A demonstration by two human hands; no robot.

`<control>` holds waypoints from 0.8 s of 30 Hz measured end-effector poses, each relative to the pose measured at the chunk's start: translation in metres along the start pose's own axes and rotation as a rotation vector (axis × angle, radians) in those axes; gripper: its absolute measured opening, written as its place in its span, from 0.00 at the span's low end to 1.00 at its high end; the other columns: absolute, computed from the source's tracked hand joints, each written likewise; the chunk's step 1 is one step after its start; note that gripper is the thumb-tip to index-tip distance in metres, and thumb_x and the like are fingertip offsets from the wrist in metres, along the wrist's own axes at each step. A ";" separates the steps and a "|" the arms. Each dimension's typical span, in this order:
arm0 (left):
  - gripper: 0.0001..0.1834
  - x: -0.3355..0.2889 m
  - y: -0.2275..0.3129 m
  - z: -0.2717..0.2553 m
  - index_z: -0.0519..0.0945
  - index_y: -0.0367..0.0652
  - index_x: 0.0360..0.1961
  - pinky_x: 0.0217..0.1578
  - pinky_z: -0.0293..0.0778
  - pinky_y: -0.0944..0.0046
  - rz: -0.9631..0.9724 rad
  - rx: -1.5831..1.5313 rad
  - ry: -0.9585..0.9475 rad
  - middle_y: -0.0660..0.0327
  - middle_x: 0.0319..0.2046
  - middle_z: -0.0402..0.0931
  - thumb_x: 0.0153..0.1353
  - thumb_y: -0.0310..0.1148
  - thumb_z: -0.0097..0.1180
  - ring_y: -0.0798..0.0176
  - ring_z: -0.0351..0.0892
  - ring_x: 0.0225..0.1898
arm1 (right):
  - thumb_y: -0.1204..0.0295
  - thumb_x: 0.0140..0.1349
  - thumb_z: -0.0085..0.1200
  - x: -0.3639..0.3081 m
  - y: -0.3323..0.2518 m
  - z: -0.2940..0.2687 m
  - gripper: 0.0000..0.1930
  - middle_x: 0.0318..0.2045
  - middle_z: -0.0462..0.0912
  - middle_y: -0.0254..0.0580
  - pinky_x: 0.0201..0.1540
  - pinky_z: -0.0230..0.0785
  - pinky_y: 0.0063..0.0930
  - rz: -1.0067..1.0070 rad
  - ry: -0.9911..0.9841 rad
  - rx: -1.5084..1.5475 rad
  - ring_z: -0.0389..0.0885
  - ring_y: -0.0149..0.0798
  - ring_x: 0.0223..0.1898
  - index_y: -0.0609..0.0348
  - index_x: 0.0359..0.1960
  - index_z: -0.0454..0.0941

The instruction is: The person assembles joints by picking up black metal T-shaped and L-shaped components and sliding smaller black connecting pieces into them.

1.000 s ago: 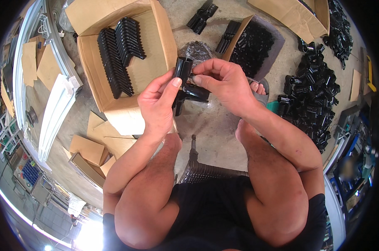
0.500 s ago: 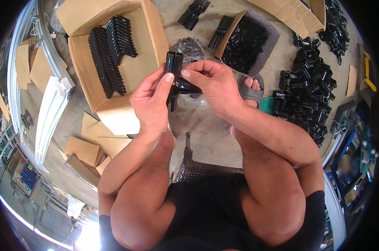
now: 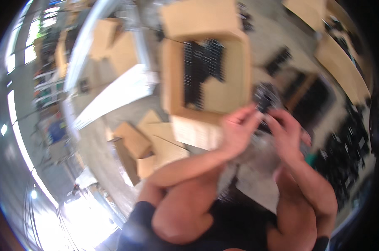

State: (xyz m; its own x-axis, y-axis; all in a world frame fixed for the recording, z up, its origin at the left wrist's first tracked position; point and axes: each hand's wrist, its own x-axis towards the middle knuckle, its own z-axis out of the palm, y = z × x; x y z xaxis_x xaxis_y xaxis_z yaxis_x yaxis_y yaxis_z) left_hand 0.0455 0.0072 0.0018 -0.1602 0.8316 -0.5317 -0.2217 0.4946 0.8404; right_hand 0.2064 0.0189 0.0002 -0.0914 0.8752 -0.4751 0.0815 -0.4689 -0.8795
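Observation:
My left hand (image 3: pixel 238 130) and my right hand (image 3: pixel 286 136) come together in front of my knees, thumbs and fingertips closed on a black tubular fitting (image 3: pixel 263 108). Motion smears the fitting, and my fingers cover part of it. Just left of my hands stands an open cardboard box (image 3: pixel 167 83). Inside it, glossy black fittings (image 3: pixel 193 75) are lined up in two neat stacked rows, with bare cardboard beside them.
Right of my hands is a smaller box of black parts (image 3: pixel 312 100). Farther right lies a heap of black fittings (image 3: pixel 344 154). Cardboard scraps (image 3: pixel 168 146) and long white strips (image 3: pixel 118 92) lie to the left. Another open carton (image 3: pixel 340 62) stands far right.
The whole view has swung left, so the box and my hands appear farther right and blurred. Both hands still hold the black fitting.

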 end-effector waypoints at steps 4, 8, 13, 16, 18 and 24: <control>0.17 0.002 -0.004 -0.005 0.81 0.32 0.56 0.45 0.77 0.72 0.039 -0.006 -0.093 0.64 0.46 0.83 0.68 0.25 0.62 0.76 0.79 0.43 | 0.77 0.66 0.60 0.000 0.003 0.001 0.03 0.33 0.81 0.29 0.41 0.68 0.19 0.036 0.011 0.119 0.75 0.23 0.36 0.64 0.38 0.80; 0.19 -0.002 -0.012 -0.021 0.80 0.32 0.58 0.45 0.77 0.75 0.041 -0.036 -0.107 0.64 0.45 0.83 0.68 0.25 0.61 0.77 0.79 0.43 | 0.77 0.66 0.59 0.001 0.012 0.013 0.03 0.33 0.80 0.27 0.41 0.65 0.17 0.149 -0.018 0.264 0.74 0.21 0.35 0.64 0.37 0.80; 0.18 -0.003 -0.010 -0.016 0.81 0.33 0.57 0.43 0.77 0.75 0.092 -0.069 -0.122 0.66 0.43 0.84 0.67 0.25 0.63 0.78 0.78 0.41 | 0.77 0.66 0.59 0.000 0.021 0.007 0.03 0.34 0.81 0.28 0.42 0.66 0.18 0.114 -0.014 0.272 0.74 0.22 0.37 0.64 0.38 0.81; 0.17 -0.001 -0.013 -0.008 0.83 0.34 0.55 0.42 0.77 0.74 0.016 0.013 -0.070 0.66 0.42 0.84 0.66 0.26 0.65 0.78 0.79 0.41 | 0.77 0.66 0.59 -0.001 0.013 0.001 0.04 0.36 0.82 0.30 0.45 0.67 0.19 0.076 -0.018 0.214 0.76 0.23 0.39 0.65 0.39 0.81; 0.16 -0.007 0.006 0.002 0.84 0.34 0.53 0.40 0.78 0.74 0.021 0.021 -0.037 0.66 0.40 0.85 0.64 0.26 0.66 0.77 0.78 0.40 | 0.77 0.66 0.60 -0.006 0.005 -0.006 0.05 0.38 0.83 0.32 0.47 0.69 0.21 0.071 -0.005 0.176 0.77 0.25 0.40 0.65 0.40 0.82; 0.16 -0.003 0.000 -0.014 0.82 0.30 0.55 0.43 0.77 0.75 0.081 -0.095 -0.029 0.60 0.44 0.84 0.66 0.21 0.63 0.74 0.80 0.42 | 0.72 0.67 0.62 0.001 0.006 0.014 0.08 0.30 0.82 0.31 0.37 0.70 0.21 0.108 -0.016 0.133 0.75 0.22 0.33 0.66 0.38 0.83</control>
State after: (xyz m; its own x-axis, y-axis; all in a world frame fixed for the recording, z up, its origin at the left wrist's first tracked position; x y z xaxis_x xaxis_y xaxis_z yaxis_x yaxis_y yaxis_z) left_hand 0.0326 0.0012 0.0015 -0.1538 0.8754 -0.4583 -0.2993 0.4008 0.8659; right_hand 0.1930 0.0157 -0.0057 -0.1049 0.8173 -0.5666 -0.0401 -0.5727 -0.8188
